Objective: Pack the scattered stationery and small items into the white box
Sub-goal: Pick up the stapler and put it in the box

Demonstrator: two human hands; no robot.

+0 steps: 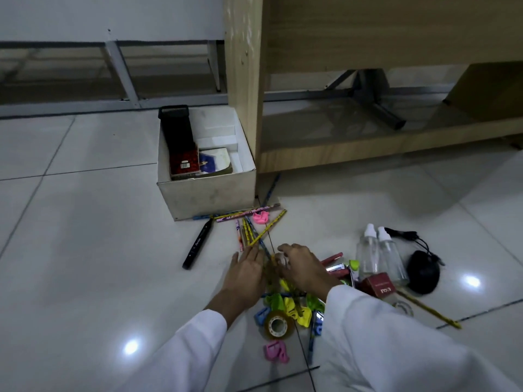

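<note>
Both hands work the pencil pile: left hand (246,271) flat, fingers straight, bracing pencils (256,236); right hand (301,268) curled, pinching something small and pale, can't tell what. Pencil axes run away from the hands toward the white box (206,193), which sits ahead-left. Left hand nearer it. Red carton (380,287) print unreadable; marker (198,243) script illegible.

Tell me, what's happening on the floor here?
A person in white sleeves is tidying scattered things into a white box. Both hands are down in the pile: the left hand lies flat with straight fingers beside some pencils, and the right hand curls round something small that I can't make out. The box already holds a black case and some books. A marker, tape, two spray bottles and a mouse lie on the floor.
</note>
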